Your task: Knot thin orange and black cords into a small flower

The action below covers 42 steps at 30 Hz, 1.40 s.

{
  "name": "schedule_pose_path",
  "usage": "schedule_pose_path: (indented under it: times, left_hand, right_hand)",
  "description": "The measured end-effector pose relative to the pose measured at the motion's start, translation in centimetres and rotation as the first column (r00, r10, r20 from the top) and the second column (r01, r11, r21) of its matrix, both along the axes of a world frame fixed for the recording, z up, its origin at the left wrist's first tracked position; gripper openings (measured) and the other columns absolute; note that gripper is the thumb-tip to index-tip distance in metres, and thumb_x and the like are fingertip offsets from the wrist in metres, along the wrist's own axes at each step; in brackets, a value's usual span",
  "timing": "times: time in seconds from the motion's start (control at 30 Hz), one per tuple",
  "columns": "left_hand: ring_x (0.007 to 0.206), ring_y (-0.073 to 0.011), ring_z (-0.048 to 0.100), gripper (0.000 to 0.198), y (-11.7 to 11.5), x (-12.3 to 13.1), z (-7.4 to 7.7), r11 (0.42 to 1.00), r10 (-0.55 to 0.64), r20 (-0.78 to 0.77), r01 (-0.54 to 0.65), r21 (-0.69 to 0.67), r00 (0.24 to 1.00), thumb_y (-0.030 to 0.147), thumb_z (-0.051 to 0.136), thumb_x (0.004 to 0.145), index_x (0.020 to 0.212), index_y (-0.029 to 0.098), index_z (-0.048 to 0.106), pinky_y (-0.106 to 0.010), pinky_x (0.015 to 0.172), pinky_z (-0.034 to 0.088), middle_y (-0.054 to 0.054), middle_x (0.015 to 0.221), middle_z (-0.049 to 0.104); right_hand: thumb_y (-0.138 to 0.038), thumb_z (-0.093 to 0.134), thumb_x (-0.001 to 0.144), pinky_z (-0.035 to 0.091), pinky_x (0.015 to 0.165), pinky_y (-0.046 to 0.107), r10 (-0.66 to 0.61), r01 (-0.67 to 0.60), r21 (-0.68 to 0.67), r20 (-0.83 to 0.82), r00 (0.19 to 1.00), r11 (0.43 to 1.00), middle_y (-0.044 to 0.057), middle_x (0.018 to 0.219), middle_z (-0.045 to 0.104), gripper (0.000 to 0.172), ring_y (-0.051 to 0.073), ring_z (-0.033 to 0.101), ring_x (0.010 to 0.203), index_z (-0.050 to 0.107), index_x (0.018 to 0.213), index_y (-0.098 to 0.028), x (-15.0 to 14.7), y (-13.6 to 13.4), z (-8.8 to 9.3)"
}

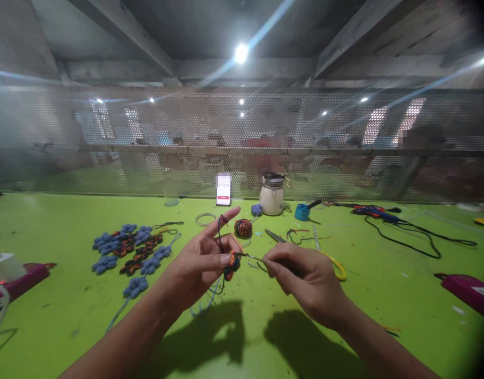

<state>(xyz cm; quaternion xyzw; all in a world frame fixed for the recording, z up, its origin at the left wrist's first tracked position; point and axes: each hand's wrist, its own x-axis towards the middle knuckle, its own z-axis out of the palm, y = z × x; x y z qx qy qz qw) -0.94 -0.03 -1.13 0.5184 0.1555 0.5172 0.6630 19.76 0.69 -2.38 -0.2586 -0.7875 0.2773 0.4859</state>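
Note:
My left hand (202, 258) pinches a small multicoloured crochet piece (231, 266) between thumb and fingers. Dark yarn loops over its raised index finger. My right hand (305, 268) is closed around a thin crochet hook (253, 257), whose tip meets the crochet piece. Most of the hook's handle is hidden in the right hand. Beyond the hands sits a ball of variegated yarn (243, 228). Scissors with yellow handles (340, 267) lie partly behind the right hand, their blades pointing away to the left.
Blue crocheted flowers (135, 287) and dark orange ones (141, 258) lie at left. A phone (223, 190), a lidded jar (271, 197) and a blue pot (302, 212) stand at the back before a perforated screen (187, 137). Power strips (469, 292) flank both sides; a corded tool (378, 213) lies right.

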Motion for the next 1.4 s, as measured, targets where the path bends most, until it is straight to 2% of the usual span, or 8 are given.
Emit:
schedule_pose_path:
  times: [0.07, 0.17, 0.27, 0.33, 0.57, 0.7, 0.97, 1.4]
  left_hand:
    - [0.066, -0.0104, 0.048, 0.069, 0.1, 0.0, -0.1, 1.0, 0.011, -0.035, -0.01, 0.018, 0.999, 0.006, 0.063, 0.072, 0.136, 0.021, 0.039, -0.019, 0.054, 0.041, -0.004, 0.08, 0.055]
    - [0.068, -0.011, 0.048, 0.062, 0.2, 0.3, -0.3, 0.998, 0.028, -0.116, -0.022, 0.051, 0.993, 0.009, 0.064, 0.074, 0.131, 0.022, 0.045, -0.021, 0.056, 0.043, -0.003, 0.082, 0.054]
    - [0.071, -0.0121, 0.049, 0.051, 0.3, 0.6, -0.6, 0.997, 0.053, -0.217, -0.04, 0.065, 0.975, 0.012, 0.066, 0.075, 0.124, 0.021, 0.054, -0.023, 0.059, 0.044, -0.003, 0.081, 0.054]
    - [0.072, -0.0121, 0.05, 0.046, 0.3, 0.7, -0.7, 0.997, 0.056, -0.258, -0.041, 0.064, 0.965, 0.013, 0.066, 0.075, 0.12, 0.02, 0.057, -0.023, 0.061, 0.044, -0.003, 0.08, 0.054]
    - [0.07, -0.0122, 0.052, 0.074, 0.0, 1.1, -0.4, 0.995, 0.071, -0.283, -0.048, 0.086, 0.956, 0.01, 0.063, 0.076, 0.14, 0.027, 0.03, -0.026, 0.063, 0.045, -0.001, 0.079, 0.055]
    - [0.068, -0.0127, 0.054, 0.084, -0.2, 1.4, -0.4, 0.987, 0.135, -0.361, -0.091, 0.134, 0.923, 0.007, 0.061, 0.075, 0.144, 0.026, 0.017, -0.027, 0.062, 0.044, 0.0, 0.076, 0.054]
    - [0.069, -0.0144, 0.054, 0.06, -0.2, 1.8, -0.5, 0.953, 0.254, -0.496, -0.125, 0.277, 0.83, 0.012, 0.057, 0.078, 0.135, 0.015, 0.038, -0.031, 0.064, 0.045, -0.001, 0.074, 0.054]
    - [0.065, -0.0134, 0.055, 0.064, 0.2, 1.7, -0.9, 0.976, 0.208, -0.408, -0.164, 0.142, 0.889, 0.014, 0.063, 0.073, 0.132, 0.015, 0.039, -0.03, 0.061, 0.042, 0.0, 0.073, 0.054]
  right_hand:
    - [-0.023, 0.059, 0.084, 0.034, 0.039, 0.019, 0.088, -0.102, -0.186, -0.084, 0.993, 0.977, -0.002, 0.059, 0.053, 0.01, 0.005, 0.042, 0.042, 0.062, 0.078, -0.015, 0.0, 0.2, -0.1]
    - [-0.028, 0.061, 0.084, 0.03, 0.036, 0.017, 0.195, -0.292, -0.413, -0.261, 0.945, 0.863, -0.004, 0.056, 0.053, 0.014, 0.004, 0.04, 0.038, 0.06, 0.076, -0.016, -0.3, 0.6, -0.5]
    - [-0.028, 0.062, 0.084, 0.026, 0.035, 0.015, 0.214, -0.404, -0.519, -0.387, 0.897, 0.754, -0.004, 0.058, 0.055, 0.014, 0.002, 0.04, 0.038, 0.059, 0.077, -0.016, -0.6, 0.8, -0.8]
    - [-0.028, 0.063, 0.083, 0.025, 0.035, 0.015, 0.194, -0.42, -0.541, -0.425, 0.884, 0.729, -0.003, 0.059, 0.056, 0.014, 0.002, 0.04, 0.038, 0.059, 0.078, -0.016, -0.8, 0.8, -1.0]
    - [-0.03, 0.064, 0.081, 0.026, 0.036, 0.017, 0.144, -0.317, -0.554, -0.334, 0.932, 0.77, -0.003, 0.06, 0.057, 0.015, 0.003, 0.042, 0.038, 0.061, 0.079, -0.015, -0.9, 0.7, -0.8]
    - [-0.029, 0.066, 0.078, 0.03, 0.037, 0.018, 0.135, -0.291, -0.555, -0.305, 0.943, 0.779, -0.005, 0.059, 0.053, 0.018, 0.004, 0.042, 0.039, 0.065, 0.093, -0.018, -1.0, 0.6, -0.9]
    - [-0.03, 0.068, 0.075, 0.026, 0.038, 0.02, 0.052, -0.203, -0.588, -0.263, 0.963, 0.783, -0.005, 0.058, 0.052, 0.026, 0.005, 0.041, 0.039, 0.069, 0.098, -0.019, -1.0, 1.1, -1.3]
    - [-0.03, 0.066, 0.076, 0.03, 0.04, 0.021, 0.089, -0.183, -0.539, -0.195, 0.977, 0.822, -0.005, 0.049, 0.049, 0.023, 0.006, 0.042, 0.04, 0.071, 0.094, -0.017, -0.2, 1.5, -0.7]
